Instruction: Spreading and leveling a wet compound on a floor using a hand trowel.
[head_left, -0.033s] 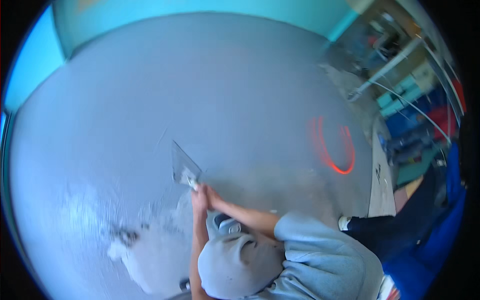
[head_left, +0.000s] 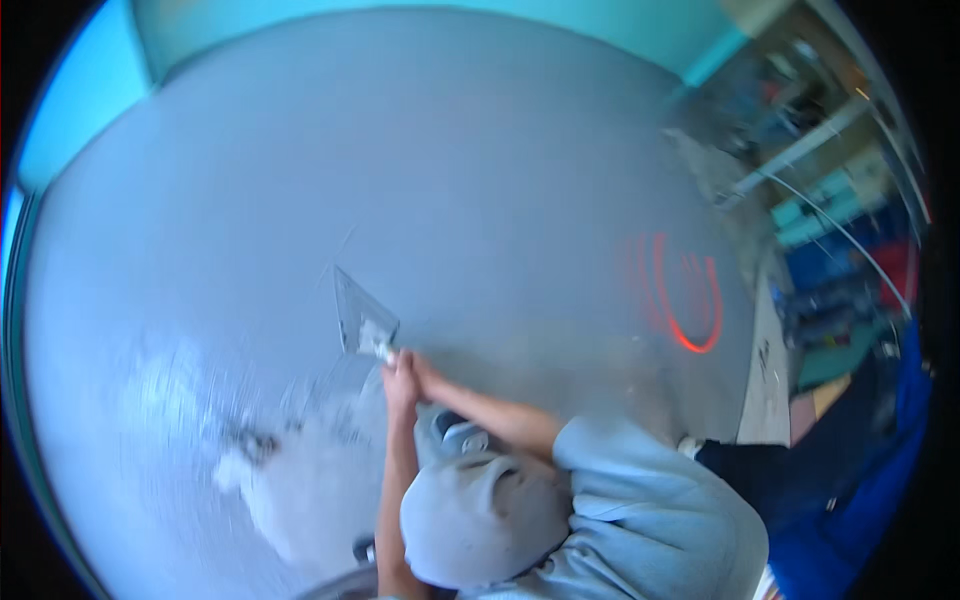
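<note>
Both my hands are closed together on the short handle of a wide-bladed putty knife [head_left: 362, 318]. My left hand [head_left: 400, 380] sits on the handle end nearest the blade, with its forearm running down to the lower edge. Pressed against it from the right is my right hand [head_left: 425, 375]. The fingers overlap, so their separate holds are partly hidden. The blade lies against a broad floor surface [head_left: 450, 160] covered in smooth grey coating, with some pale material on the blade near the handle. Thin lines show in the coating just beyond the blade tip.
Below my hands are a grey shoe [head_left: 465, 438] and a grey-clothed knee [head_left: 480, 520]. A lighter patch with a dark spot [head_left: 255, 443] lies at lower left. An orange-red glowing arc [head_left: 695, 345] shows at right, near a dark clothed leg [head_left: 745, 455]. Turquoise walls [head_left: 420, 25] border the far side.
The putty knife and both hands have moved slightly farther away and to the left. The whole view has shifted a little; the hold looks the same.
</note>
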